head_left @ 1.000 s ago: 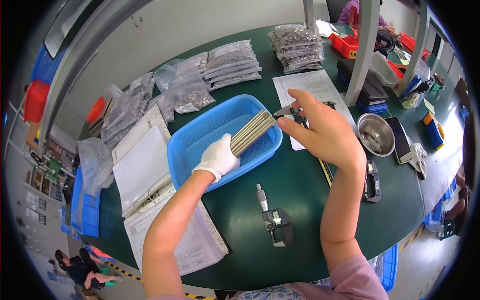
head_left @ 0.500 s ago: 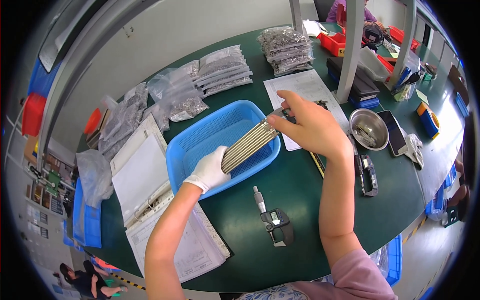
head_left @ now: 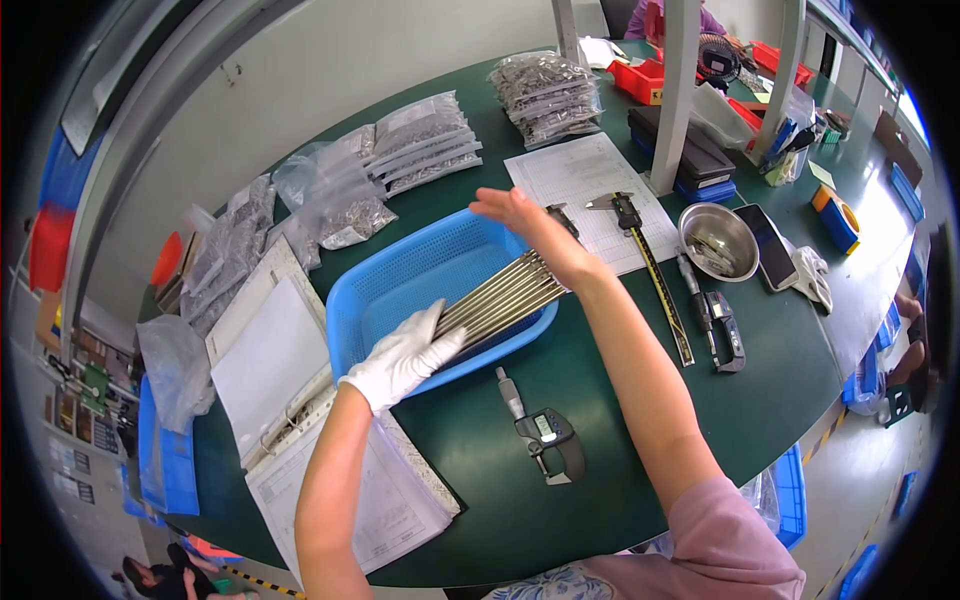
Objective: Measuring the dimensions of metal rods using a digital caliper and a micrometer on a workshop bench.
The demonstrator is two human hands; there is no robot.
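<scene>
A bundle of several long, thin metal rods slants over the near right part of a blue perforated basket. My left hand, in a white glove, is closed around the bundle's lower left end. At the rods' far end is my bare right hand, fingers stretched out and the palm side toward the rod tips. Its thumb is hidden. Partly behind this hand shows a dark metal tool; I cannot tell whether the hand touches it. A digital caliper lies on a printed sheet to the right.
A micrometer lies in front of the basket, another micrometer to the right. Near it are a steel bowl with small parts, a phone and a white glove. Bagged parts line the back; an open binder is left.
My right hand has moved left, its fingers straightening from a bent position near the rod tips. The caliper on the sheet is now uncovered. The left hand still grips the rods, now tilted flatter.
</scene>
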